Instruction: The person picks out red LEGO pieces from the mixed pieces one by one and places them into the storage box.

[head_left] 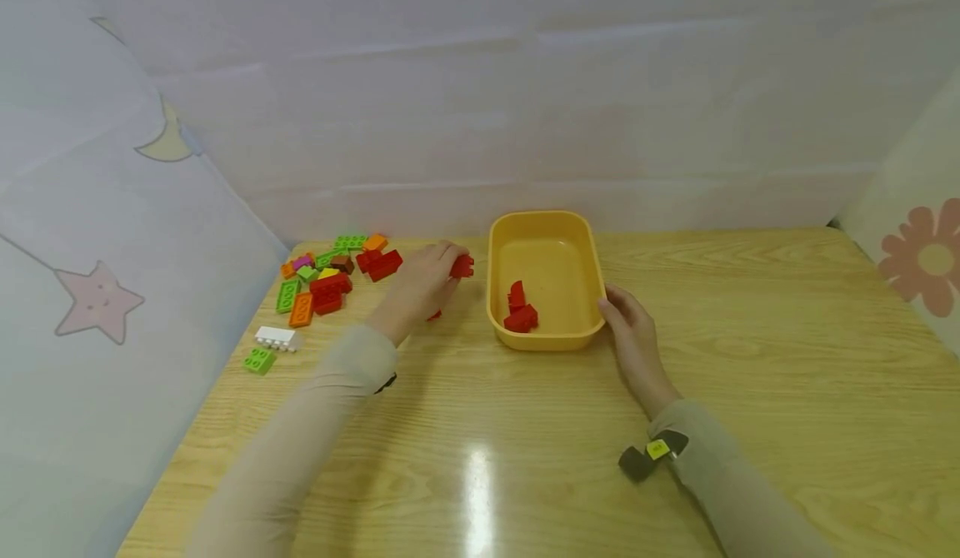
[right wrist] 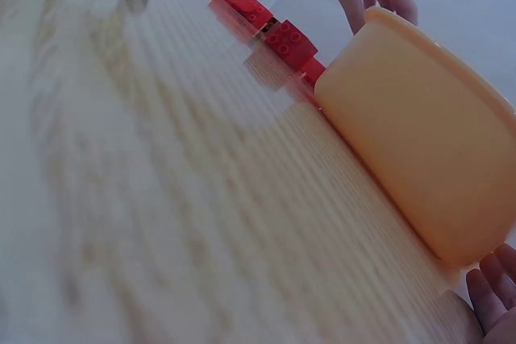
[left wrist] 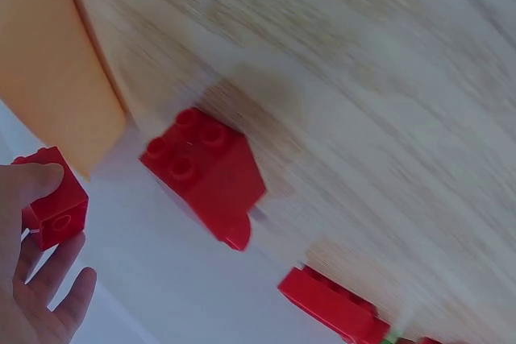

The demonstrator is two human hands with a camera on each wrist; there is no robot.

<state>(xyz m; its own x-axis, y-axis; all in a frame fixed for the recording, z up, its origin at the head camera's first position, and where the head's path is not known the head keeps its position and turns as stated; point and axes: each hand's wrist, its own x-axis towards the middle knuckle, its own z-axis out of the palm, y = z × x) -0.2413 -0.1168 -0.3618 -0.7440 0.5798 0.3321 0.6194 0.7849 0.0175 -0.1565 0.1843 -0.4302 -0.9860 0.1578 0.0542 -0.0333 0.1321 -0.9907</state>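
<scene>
My left hand (head_left: 423, 279) pinches a red toy brick (left wrist: 58, 199) between thumb and fingers, just left of the yellow plastic bin (head_left: 545, 341). Below that hand, another red brick (left wrist: 205, 167) with round studs lies on the table, mostly hidden by the hand in the head view. Two red pieces lie inside the bin near its front left corner, one a brick (head_left: 521, 319), the other a curved piece (head_left: 516, 294). At the bin's right side my right hand (head_left: 633, 337) holds the edge, thumb at the rim and fingers along the outer wall.
To the left lies a loose group of bricks, among them red bricks (head_left: 327, 293), an orange one (head_left: 302, 309), a white one (head_left: 276, 338) and green ones (head_left: 259, 361). A pale sheet (head_left: 420, 125) hangs behind the wooden table (head_left: 555, 458).
</scene>
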